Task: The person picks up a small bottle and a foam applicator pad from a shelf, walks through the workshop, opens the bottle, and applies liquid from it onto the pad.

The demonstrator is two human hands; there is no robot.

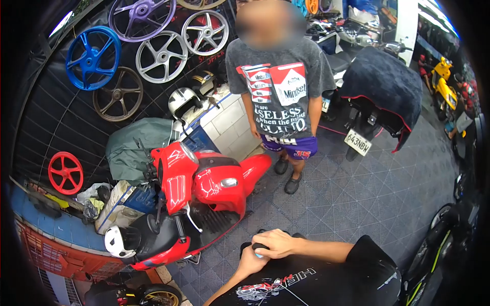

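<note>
My two hands meet in front of my black shirt, low in the head view. My left hand [252, 262] is closed around a small dark object [260, 249] with a rounded top and a bit of light blue below it. Over the same spot lies my right hand [279, 244], its fingers curled against the object and touching the left hand. Most of the object is hidden by the fingers, so its kind does not show. To the left of my hands stands a red scooter [222, 184], with a white helmet [120, 241] on its seat.
A person [278, 97] in a printed T-shirt stands facing me. Behind them on the right is a motorcycle under a dark cover [380, 84]. Colored wheel rims [93, 58] hang on the left wall. Another motorcycle [434, 250] stands at the right edge on the dark tiled floor [352, 194].
</note>
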